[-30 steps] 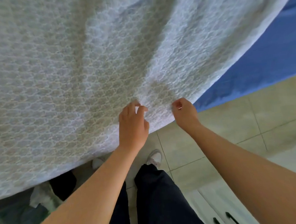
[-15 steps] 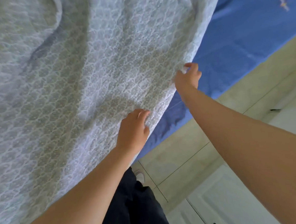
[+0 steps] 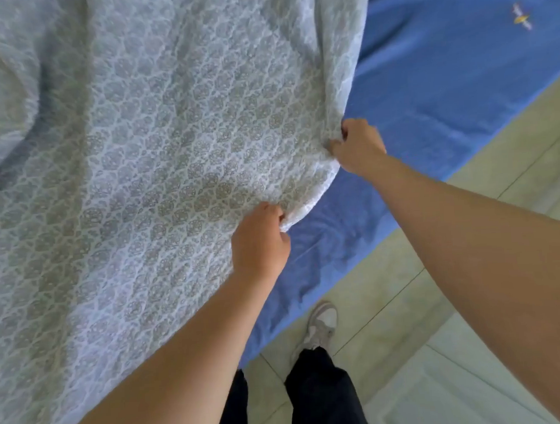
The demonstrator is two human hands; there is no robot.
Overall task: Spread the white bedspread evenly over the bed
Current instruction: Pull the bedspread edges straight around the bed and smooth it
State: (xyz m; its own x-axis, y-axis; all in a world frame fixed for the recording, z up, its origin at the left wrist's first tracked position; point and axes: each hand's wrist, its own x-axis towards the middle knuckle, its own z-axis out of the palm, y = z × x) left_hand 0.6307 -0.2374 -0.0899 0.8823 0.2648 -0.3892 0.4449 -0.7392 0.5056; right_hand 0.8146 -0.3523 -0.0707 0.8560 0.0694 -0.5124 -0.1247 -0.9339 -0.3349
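The white bedspread (image 3: 159,159), patterned with a lace-like scallop weave, fills the left and centre of the head view and is lifted, with folds running toward my hands. My left hand (image 3: 259,242) is closed on its near edge. Farther along the same edge, up and to the right, my right hand (image 3: 358,147) also grips the cloth. The bed (image 3: 444,83) under it is covered by a blue sheet, bare on the right side.
A small yellow and white motif (image 3: 521,17) marks the blue sheet at the top right. Pale tiled floor (image 3: 390,296) runs along the bed's edge. My dark trouser legs and one white shoe (image 3: 322,323) stand there. A white cabinet door (image 3: 443,391) is at the bottom right.
The bedspread's edge has swung left and up, uncovering more of the blue sheet. My right hand has moved forward along the edge, away from my left hand. Both keep their grip.
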